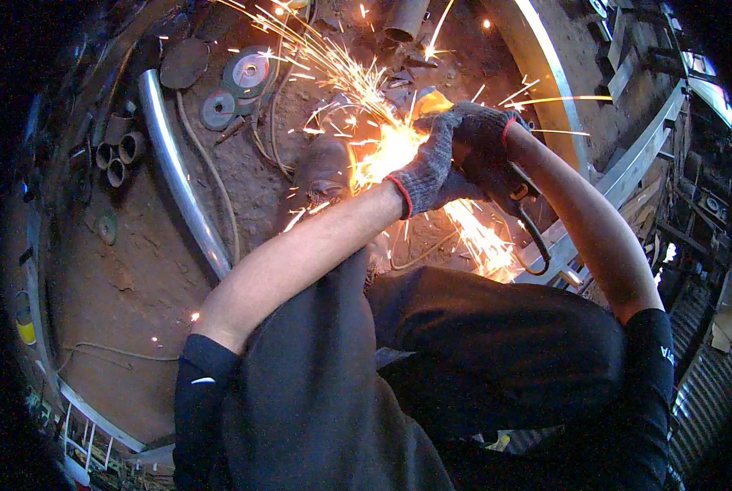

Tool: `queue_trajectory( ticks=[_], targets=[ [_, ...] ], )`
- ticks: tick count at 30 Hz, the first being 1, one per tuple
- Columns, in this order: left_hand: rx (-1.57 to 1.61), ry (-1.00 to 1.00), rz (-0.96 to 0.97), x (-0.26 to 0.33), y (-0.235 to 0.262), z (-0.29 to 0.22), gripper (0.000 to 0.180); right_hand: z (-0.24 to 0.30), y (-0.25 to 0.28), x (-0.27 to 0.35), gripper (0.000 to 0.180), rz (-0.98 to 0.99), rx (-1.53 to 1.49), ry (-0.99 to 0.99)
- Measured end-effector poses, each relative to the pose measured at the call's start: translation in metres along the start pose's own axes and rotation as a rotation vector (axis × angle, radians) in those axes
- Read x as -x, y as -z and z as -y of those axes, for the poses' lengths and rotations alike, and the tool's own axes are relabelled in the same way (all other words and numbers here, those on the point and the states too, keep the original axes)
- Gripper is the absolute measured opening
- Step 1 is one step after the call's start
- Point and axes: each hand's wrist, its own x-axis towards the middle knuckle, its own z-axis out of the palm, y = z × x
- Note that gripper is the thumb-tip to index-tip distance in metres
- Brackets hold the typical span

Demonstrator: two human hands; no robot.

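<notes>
Both my hands wear grey knit gloves with red cuffs and close around an angle grinder (434, 103) whose yellow head shows past the fingers. My left hand (431, 164) wraps the near left side of the tool. On its far right side, my right hand (482, 127) grips it. Bright sparks (390, 151) burst beside the left glove and fly up to the far left; another stream falls below the tool toward my knee. The disc and whatever it touches are hidden by glare and gloves. A dark cord (538, 237) hangs below the grinder.
Cutting discs (250, 70) lie on the dirt floor, near a round metal plate (184, 64). A shiny curved tube (178, 168) and short pipes (116, 155) are at left. A curved metal band (558, 90) and a long steel bar (644, 147) stand at right. My boot (323, 170) is beside the sparks.
</notes>
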Motion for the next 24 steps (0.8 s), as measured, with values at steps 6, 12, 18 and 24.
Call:
queue_trajectory(
  ticks=[6, 12, 18, 24],
  targets=[
    [-0.066, -0.028, -0.012, 0.005, -0.004, 0.000, 0.069, -0.020, -0.005, -0.005, 0.034, 0.013, -0.065, 0.240],
    [-0.174, -0.062, -0.119, 0.005, -0.011, -0.001, 0.070, -0.016, -0.015, -0.023, 0.033, -0.022, 0.149, 0.057],
    [-0.036, 0.001, -0.006, 0.004, -0.009, -0.003, 0.057, -0.028, -0.017, -0.003, 0.025, -0.117, 0.020, 0.067],
    [-0.047, -0.016, -0.035, 0.007, -0.015, -0.002, 0.056, -0.022, -0.018, -0.006, 0.024, -0.097, 0.008, 0.294]
  ],
)
